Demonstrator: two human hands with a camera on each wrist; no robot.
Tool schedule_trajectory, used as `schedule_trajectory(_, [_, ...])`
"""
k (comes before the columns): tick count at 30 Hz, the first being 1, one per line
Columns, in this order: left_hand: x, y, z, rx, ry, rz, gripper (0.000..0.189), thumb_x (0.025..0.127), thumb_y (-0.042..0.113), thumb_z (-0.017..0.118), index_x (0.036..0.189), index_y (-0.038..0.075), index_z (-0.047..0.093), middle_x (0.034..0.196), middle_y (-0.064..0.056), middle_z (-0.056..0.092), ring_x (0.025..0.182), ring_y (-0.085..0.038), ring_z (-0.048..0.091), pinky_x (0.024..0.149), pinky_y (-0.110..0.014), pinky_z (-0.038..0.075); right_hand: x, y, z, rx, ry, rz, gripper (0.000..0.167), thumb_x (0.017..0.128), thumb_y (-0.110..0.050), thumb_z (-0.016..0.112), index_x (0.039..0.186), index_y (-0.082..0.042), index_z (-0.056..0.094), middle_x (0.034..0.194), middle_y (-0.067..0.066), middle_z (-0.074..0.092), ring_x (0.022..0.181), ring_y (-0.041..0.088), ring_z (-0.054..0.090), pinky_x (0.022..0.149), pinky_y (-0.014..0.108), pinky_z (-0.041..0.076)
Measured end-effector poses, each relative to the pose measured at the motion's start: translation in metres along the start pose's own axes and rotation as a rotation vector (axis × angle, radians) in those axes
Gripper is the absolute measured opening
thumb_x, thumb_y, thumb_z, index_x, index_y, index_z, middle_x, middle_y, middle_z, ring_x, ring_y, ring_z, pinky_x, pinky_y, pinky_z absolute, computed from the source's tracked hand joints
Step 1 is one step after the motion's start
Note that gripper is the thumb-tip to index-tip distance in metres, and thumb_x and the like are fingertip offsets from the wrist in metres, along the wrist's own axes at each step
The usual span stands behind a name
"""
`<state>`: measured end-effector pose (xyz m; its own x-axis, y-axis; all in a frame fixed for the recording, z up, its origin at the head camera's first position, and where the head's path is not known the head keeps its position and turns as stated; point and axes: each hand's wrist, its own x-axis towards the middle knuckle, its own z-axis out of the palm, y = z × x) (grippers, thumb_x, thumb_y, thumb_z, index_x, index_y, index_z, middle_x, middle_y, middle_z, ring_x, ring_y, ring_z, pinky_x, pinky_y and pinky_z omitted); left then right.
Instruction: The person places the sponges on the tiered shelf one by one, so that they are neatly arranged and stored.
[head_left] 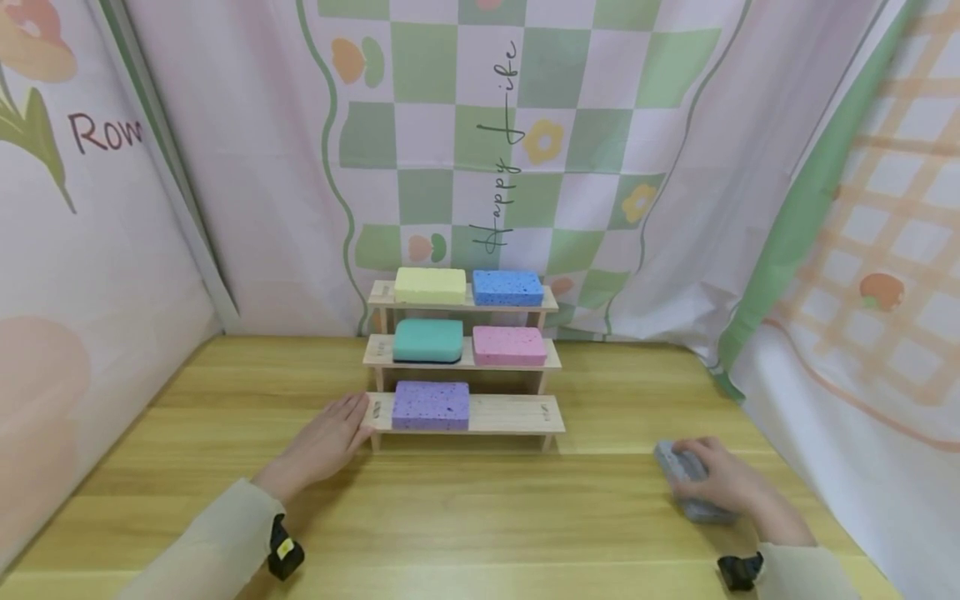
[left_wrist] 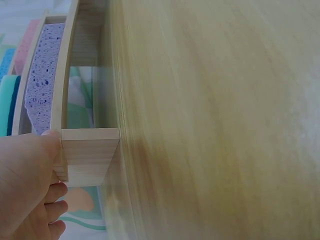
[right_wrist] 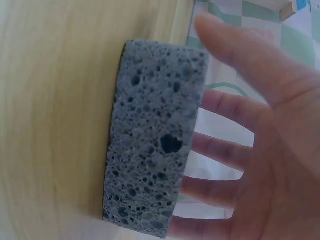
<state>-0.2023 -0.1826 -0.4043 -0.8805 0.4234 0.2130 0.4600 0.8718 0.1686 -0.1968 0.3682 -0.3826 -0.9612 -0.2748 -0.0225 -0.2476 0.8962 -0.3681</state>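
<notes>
A three-step wooden rack (head_left: 517, 414) stands on the table. My left hand (head_left: 330, 435) holds the left end of its lowest step, thumb at the front edge and fingers bent around the end in the left wrist view. A purple sponge (head_left: 431, 406) lies on that step, close to the left hand. At the right, a grey sponge (right_wrist: 155, 140) rests on the table. My right hand (head_left: 720, 479) arches over it, fingers against its upper side; in the right wrist view the thumb (right_wrist: 215, 37) stands off its end, apart from it.
Teal (head_left: 427, 340) and pink (head_left: 509, 345) sponges occupy the middle step, yellow (head_left: 430, 285) and blue (head_left: 507, 287) ones the top step. A patterned curtain (head_left: 270, 208) hangs behind the rack, with cloth at both sides of the wooden table (head_left: 480, 517).
</notes>
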Motion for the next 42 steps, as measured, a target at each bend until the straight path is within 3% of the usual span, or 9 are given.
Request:
schedule_trajectory(5, [-0.001, 0.0, 0.0, -0.001, 0.0, 0.001, 0.055, 0.099, 0.025, 0.042, 0.135, -0.015, 0.031, 0.138, -0.03, 0.032, 0.128, -0.043, 0.029, 0.105, -0.05, 0.024, -0.001, 0.001, 0.0, -0.017, -0.026, -0.019, 0.069, 0.072, -0.032, 0.077, 0.122, 0.004, 0.049, 0.118, 0.037, 0.038, 0.091, 0.043, 0.052, 0.068, 0.053, 0.047])
schedule_trajectory(10, [-0.001, 0.001, -0.001, 0.003, 0.015, 0.008, 0.053, 0.099, 0.022, 0.044, 0.134, -0.016, 0.032, 0.137, -0.031, 0.034, 0.127, -0.044, 0.031, 0.104, -0.051, 0.025, -0.002, 0.003, -0.002, -0.035, -0.018, -0.036, 0.067, 0.071, -0.026, 0.078, 0.122, 0.006, 0.05, 0.117, 0.04, 0.037, 0.094, 0.05, 0.05, 0.07, 0.058, 0.045])
schedule_trajectory(17, [0.0, 0.001, -0.003, 0.009, 0.012, 0.007, 0.053, 0.099, 0.023, 0.043, 0.134, -0.015, 0.033, 0.137, -0.03, 0.034, 0.127, -0.043, 0.03, 0.104, -0.051, 0.024, -0.001, 0.006, -0.006, -0.046, -0.06, 0.023, 0.064, 0.077, -0.026, 0.074, 0.127, 0.006, 0.049, 0.121, 0.042, 0.033, 0.101, 0.056, 0.044, 0.073, 0.06, 0.043])
schedule_trajectory(21, [0.0, 0.001, -0.002, 0.006, 0.01, 0.015, 0.053, 0.099, 0.023, 0.043, 0.134, -0.015, 0.033, 0.137, -0.031, 0.034, 0.127, -0.043, 0.03, 0.105, -0.051, 0.024, -0.002, 0.008, -0.008, -0.063, 0.009, -0.004, 0.059, 0.075, -0.02, 0.073, 0.123, 0.007, 0.052, 0.116, 0.039, 0.041, 0.095, 0.049, 0.05, 0.072, 0.057, 0.044])
schedule_trajectory(25, [0.0, 0.001, -0.002, 0.001, 0.013, 0.02, 0.053, 0.099, 0.023, 0.042, 0.134, -0.016, 0.032, 0.137, -0.031, 0.033, 0.127, -0.044, 0.03, 0.105, -0.051, 0.024, -0.001, 0.008, -0.009, -0.061, 0.093, -0.083, 0.052, 0.074, -0.014, 0.073, 0.118, 0.007, 0.056, 0.112, 0.036, 0.048, 0.095, 0.049, 0.051, 0.072, 0.057, 0.044])
schedule_trajectory(35, [0.001, -0.001, -0.001, 0.005, 0.004, 0.014, 0.054, 0.099, 0.024, 0.043, 0.135, -0.015, 0.031, 0.138, -0.03, 0.033, 0.127, -0.043, 0.029, 0.105, -0.051, 0.024, 0.008, -0.008, -0.016, 0.008, 0.331, -0.293, 0.047, 0.07, -0.001, 0.07, 0.116, 0.004, 0.058, 0.12, 0.028, 0.05, 0.1, 0.047, 0.05, 0.071, 0.053, 0.043])
schedule_trajectory(38, [0.001, -0.001, 0.0, 0.008, 0.001, 0.012, 0.054, 0.099, 0.023, 0.043, 0.135, -0.015, 0.032, 0.138, -0.03, 0.033, 0.127, -0.043, 0.03, 0.105, -0.051, 0.024, 0.011, -0.017, -0.018, 0.005, 0.372, -0.346, 0.048, 0.07, 0.001, 0.071, 0.116, 0.001, 0.059, 0.122, 0.024, 0.05, 0.102, 0.043, 0.05, 0.071, 0.048, 0.044])
schedule_trajectory(42, [0.0, -0.001, 0.0, 0.009, 0.002, 0.011, 0.054, 0.099, 0.024, 0.042, 0.135, -0.015, 0.032, 0.138, -0.03, 0.034, 0.127, -0.043, 0.03, 0.105, -0.05, 0.024, 0.016, -0.031, -0.022, 0.007, 0.362, -0.39, 0.049, 0.071, 0.001, 0.07, 0.118, -0.001, 0.058, 0.126, 0.021, 0.048, 0.106, 0.041, 0.047, 0.073, 0.049, 0.043])
